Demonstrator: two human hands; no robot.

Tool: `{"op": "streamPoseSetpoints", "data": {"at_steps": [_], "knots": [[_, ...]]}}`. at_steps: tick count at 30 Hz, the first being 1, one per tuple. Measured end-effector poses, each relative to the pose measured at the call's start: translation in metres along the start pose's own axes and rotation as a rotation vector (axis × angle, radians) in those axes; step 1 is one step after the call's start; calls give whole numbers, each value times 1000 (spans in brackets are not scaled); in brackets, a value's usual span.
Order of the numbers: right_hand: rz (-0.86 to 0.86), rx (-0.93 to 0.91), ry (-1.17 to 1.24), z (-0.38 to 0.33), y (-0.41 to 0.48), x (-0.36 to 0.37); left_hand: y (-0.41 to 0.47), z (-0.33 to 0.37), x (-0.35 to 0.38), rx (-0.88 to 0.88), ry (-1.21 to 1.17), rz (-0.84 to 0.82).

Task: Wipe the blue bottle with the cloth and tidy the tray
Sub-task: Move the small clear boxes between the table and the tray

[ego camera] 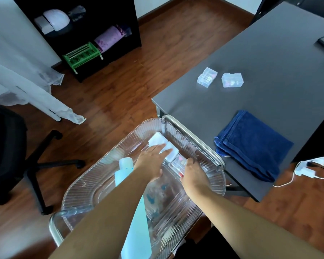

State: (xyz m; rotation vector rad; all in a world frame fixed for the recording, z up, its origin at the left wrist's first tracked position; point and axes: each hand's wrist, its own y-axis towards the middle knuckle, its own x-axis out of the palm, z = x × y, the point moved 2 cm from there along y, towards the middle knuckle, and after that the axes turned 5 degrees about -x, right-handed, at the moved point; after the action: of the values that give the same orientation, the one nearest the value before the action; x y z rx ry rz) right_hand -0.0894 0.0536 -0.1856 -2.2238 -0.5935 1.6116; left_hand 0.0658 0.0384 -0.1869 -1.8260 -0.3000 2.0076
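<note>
Head view takes in the dark table [260, 68] with the folded blue cloth [251, 144] at its near edge, then the clear ribbed tray [86, 186] below it. Inside lies the pale blue bottle [137, 228], long axis running from near edge toward far — left of both hands, nearer the left arm. Left hand [151, 157] rests open, fingers on white blocks [157, 140]. Right hand [192, 171] curls at a small clear case [178, 160] — whether it grips, I cannot tell.
</note>
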Motion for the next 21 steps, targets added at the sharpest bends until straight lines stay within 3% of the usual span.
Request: {"op": "streamPoseSetpoints", "data": {"at_steps": [9, 21], "knots": [[28, 13, 4, -4, 5, -4, -2, 2, -4, -9, 18, -15], [134, -102, -28, -2, 9, -6, -8, 5, -7, -23, 54, -50]]}}
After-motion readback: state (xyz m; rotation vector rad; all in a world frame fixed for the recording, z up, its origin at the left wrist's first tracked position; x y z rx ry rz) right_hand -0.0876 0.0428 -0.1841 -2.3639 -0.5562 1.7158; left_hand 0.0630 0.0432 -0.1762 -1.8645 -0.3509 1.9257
